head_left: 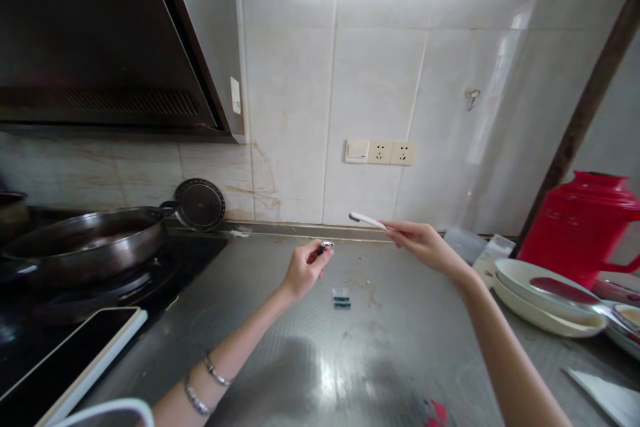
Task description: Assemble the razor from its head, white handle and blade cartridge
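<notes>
My left hand (304, 271) is closed around a small black and silver object (325, 246), mostly hidden by the fingers. In my right hand (423, 243), the fingers pinch the end of a slim white toothbrush (369, 220); its dark-bristled head points left toward my other hand. The two hands are apart, both raised over the metal countertop (395, 347). Below and between them lies a small clear packet with two dark teal cylinders (342, 302), which look like batteries.
A steel pan (95, 243) sits on the black stove at left, under the range hood (120, 47). A white-edged phone or tablet (75, 367) lies in front. At right stand a red thermos (575, 227) and stacked dishes (545, 303). Wall sockets (380, 152) are behind.
</notes>
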Available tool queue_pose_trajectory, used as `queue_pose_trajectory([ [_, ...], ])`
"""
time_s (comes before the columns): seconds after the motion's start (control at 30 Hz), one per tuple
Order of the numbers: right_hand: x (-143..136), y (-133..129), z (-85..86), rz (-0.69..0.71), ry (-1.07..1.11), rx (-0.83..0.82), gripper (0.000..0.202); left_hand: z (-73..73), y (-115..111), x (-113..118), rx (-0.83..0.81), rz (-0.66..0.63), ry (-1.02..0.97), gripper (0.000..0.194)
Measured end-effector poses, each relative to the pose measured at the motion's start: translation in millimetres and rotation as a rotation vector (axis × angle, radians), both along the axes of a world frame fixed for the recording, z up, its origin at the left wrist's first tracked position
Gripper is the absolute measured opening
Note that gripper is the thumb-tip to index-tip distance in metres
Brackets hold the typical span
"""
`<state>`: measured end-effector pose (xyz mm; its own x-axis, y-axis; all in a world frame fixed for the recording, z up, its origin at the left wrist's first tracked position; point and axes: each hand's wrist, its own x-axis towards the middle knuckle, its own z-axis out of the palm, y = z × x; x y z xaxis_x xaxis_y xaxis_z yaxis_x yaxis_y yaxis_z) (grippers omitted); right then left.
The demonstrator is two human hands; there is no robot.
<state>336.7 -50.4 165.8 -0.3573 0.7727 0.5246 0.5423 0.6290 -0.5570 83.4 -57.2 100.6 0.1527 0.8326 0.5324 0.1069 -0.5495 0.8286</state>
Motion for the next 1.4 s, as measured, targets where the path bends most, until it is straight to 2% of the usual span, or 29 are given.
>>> queue_pose_trajectory([
  [0.1, -6.2, 5.6, -6.2, 0.041, 0.069, -0.026, 0.043, -5.1, 2.9, 3.0, -0.018, 0.033, -0.096, 0.029],
  [0.23, -15.4, 4.1, -7.4, 0.128, 0.211, -0.126, 0.033, -9.1, 4.9, 11.0, -0.126, 0.044, -0.23, 0.03],
  [0.4, -23.2, -1.0, -4.5, 0.136, 0.391, -0.273, 0.032, -12.4, 5.9, 15.8, -0.242, -0.086, -0.306, 0.035],
  [0.5, -29.2, -6.8, -2.1, 0.124, 0.456, -0.355, 0.034, -13.9, 7.5, 13.6, -0.217, -0.142, -0.319, 0.038],
  [0.67, -49.8, -23.6, -3.5, 0.174, 0.573, -0.505, 0.045, -15.0, 10.9, 11.4, -0.165, -0.091, -0.297, 0.033],
  [0.87, -81.5, -46.1, -27.9, 0.219, 0.74, -0.684, 0.059, -16.3, 12.2, 14.1, -0.087, -0.024, -0.216, 0.03],
  [1.0, -98.4, -68.6, -51.6, 0.191, 0.842, -0.709, 0.061, -18.5, 16.0, 12.3, -0.078, 0.064, -0.238, 0.033],
  [1.1, -103.9, -83.2, -62.4, 0.186, 0.87, -0.739, 0.061, -19.6, 19.9, 9.0, -0.063, 0.117, -0.295, 0.035],
  [1.3, -102.9, -78.7, -57.3, 0.104, 0.945, -0.653, 0.065, -18.4, 15.5, 13.9, -0.08, 0.085, -0.281, 0.032],
  [1.4, -107.5, -79.2, -61.4, 0.084, 0.947, -0.669, 0.067, -18.3, 12.7, 17.9, -0.097, 0.082, -0.275, 0.033],
])
